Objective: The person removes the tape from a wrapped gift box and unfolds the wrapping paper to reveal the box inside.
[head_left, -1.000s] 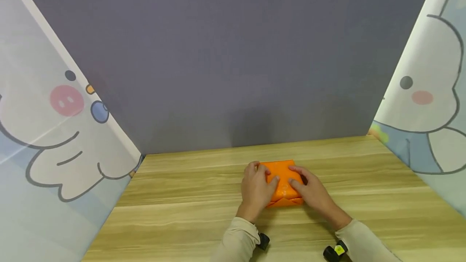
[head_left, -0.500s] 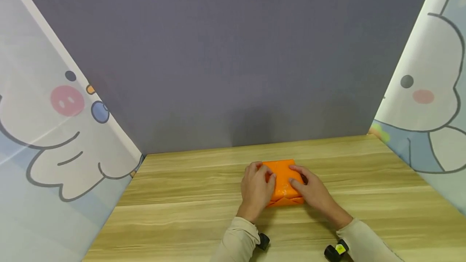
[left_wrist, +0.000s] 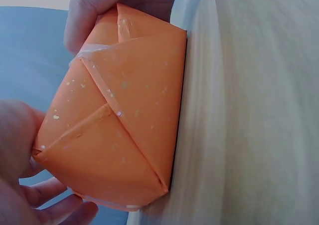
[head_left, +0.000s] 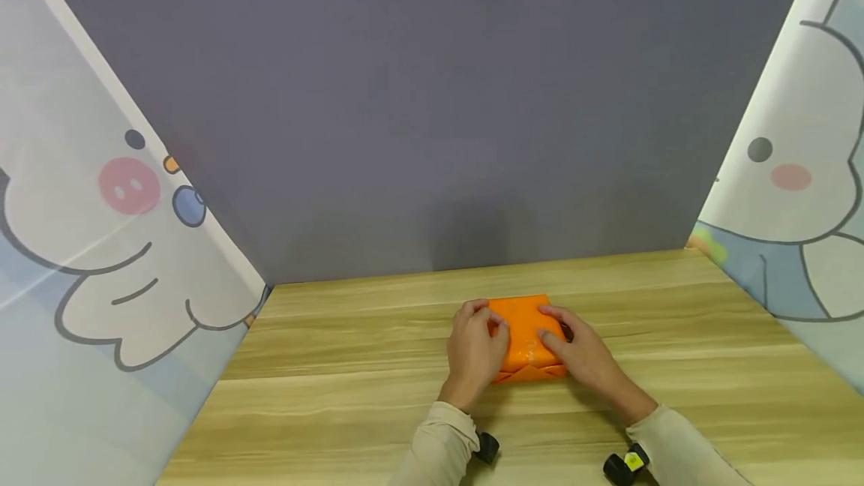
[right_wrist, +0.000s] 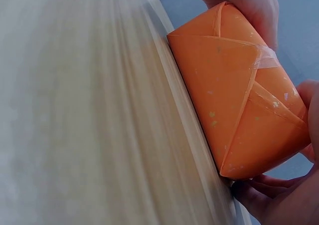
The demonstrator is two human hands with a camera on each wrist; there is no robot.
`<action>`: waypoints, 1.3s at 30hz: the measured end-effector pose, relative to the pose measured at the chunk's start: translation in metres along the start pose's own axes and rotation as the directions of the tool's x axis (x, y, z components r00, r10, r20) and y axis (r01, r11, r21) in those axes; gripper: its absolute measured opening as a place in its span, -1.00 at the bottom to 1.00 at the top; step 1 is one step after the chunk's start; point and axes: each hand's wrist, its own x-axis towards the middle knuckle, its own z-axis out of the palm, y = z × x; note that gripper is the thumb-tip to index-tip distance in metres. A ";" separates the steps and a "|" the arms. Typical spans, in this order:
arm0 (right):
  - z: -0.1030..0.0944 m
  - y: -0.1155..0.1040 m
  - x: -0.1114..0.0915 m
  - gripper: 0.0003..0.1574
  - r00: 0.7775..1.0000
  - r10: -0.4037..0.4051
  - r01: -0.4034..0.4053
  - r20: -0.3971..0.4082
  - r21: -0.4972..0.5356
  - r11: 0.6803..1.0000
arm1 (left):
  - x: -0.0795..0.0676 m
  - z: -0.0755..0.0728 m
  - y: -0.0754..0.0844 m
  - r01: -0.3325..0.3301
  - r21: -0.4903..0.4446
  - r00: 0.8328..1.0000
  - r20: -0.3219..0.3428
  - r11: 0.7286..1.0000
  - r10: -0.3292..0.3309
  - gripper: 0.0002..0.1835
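A small box-shaped parcel wrapped in orange paper lies on the wooden table between both hands. My left hand holds its left side, the thumb and fingers bent close together at the upper left edge. On the opposite side my right hand grips the parcel, thumb on top and fingers along the right side. In the left wrist view the folded triangular end of the orange parcel faces the camera. Clear tape crosses the top edge of that end in the right wrist view. The parcel's far side is hidden.
The wood-grain tabletop runs back to a plain grey panel. Cartoon-printed walls flank the table on both sides. Black wrist devices sit under the light sleeves.
My left thumb has drawn back leftward from the parcel's top toward the left fingertips. The right hand keeps its hold, and the parcel stays in about the same place.
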 end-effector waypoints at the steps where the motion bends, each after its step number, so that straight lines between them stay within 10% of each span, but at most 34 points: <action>1: 0.000 0.000 0.000 -0.43 1.000 0.002 -0.002 0.002 0.000 1.000 | 0.001 0.000 0.000 0.005 -0.011 1.000 0.000 1.000 -0.005 -0.88; 39: 0.000 0.003 -0.001 -0.42 1.000 0.001 -0.001 -0.001 -0.042 0.999 | 0.003 -0.006 -0.017 0.068 -0.268 0.996 0.071 0.961 -0.051 -0.82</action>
